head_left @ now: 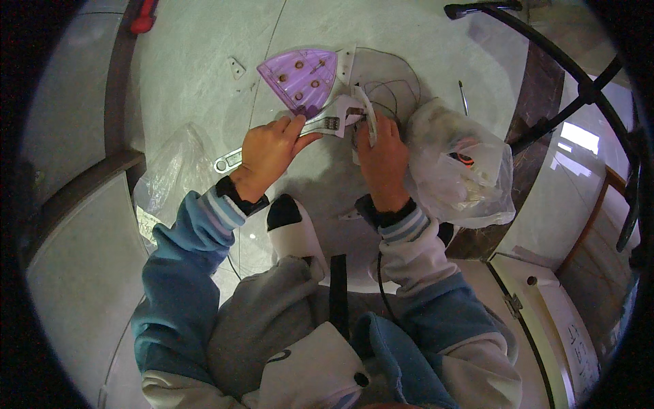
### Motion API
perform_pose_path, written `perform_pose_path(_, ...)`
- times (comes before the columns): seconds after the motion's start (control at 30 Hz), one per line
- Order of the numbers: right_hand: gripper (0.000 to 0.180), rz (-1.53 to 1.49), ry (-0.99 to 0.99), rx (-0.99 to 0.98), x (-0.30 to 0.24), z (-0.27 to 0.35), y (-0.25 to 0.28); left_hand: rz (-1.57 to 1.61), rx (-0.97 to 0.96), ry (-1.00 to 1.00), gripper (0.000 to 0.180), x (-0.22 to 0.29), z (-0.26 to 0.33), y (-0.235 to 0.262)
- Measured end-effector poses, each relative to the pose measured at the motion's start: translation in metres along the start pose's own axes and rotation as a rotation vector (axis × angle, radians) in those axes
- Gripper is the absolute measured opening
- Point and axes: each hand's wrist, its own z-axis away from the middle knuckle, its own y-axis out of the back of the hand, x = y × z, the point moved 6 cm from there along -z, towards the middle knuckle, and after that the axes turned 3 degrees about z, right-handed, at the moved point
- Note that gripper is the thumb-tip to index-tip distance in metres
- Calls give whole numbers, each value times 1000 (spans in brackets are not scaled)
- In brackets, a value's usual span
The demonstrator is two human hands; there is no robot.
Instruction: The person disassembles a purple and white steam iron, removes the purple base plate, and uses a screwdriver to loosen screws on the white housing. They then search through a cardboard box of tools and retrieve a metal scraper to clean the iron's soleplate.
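My left hand point(267, 153) is closed round the handle of a silver adjustable wrench point(319, 126), its thumb lying along the neck. The wrench's jaws point(349, 112) sit against a flat whitish part point(370, 116); whether they grip it I cannot tell. That part is pinched upright in my right hand point(385, 160), whose fingertips are partly hidden. Just beyond the wrench lies a purple, iron-shaped piece point(300, 78) with several brown-ringed round spots. A narrow white plate with small holes point(347, 65) rests beside it, and thin dark wire point(402, 61) loops over the floor to its right.
A clear plastic bag point(463, 170) with mixed things stands at my right; another crumpled bag point(178, 170) lies at left. A small white bracket point(236, 67), a thin screwdriver-like tool point(463, 99) and a red object point(143, 20) are on the floor. Black metal legs point(579, 88) rise at far right.
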Motion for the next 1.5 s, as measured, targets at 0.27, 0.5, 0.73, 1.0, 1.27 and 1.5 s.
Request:
perform_pose_path(0.27,27,-5,-30,-17,1,1,0,-13,-8,1,33,0,1,0)
perform_pose_path(0.5,22,-19,-22,185,-9,4,24,-17,-13,2,33,0,0,0)
perform_pose_path(0.73,15,-495,-354,23,-16,31,22,-10,-7,16,34,-1,3,1)
perform_pose_path(1.0,27,-1083,-855,-337,-33,61,-22,12,-9,17,35,-1,3,0)
perform_pose_path(1.27,24,-1706,-953,-331,-32,35,-72,15,16,-19,30,4,1,5)
perform_pose_path(1.5,15,-1735,-987,-323,-26,36,-79,7,6,-16,30,4,2,3)
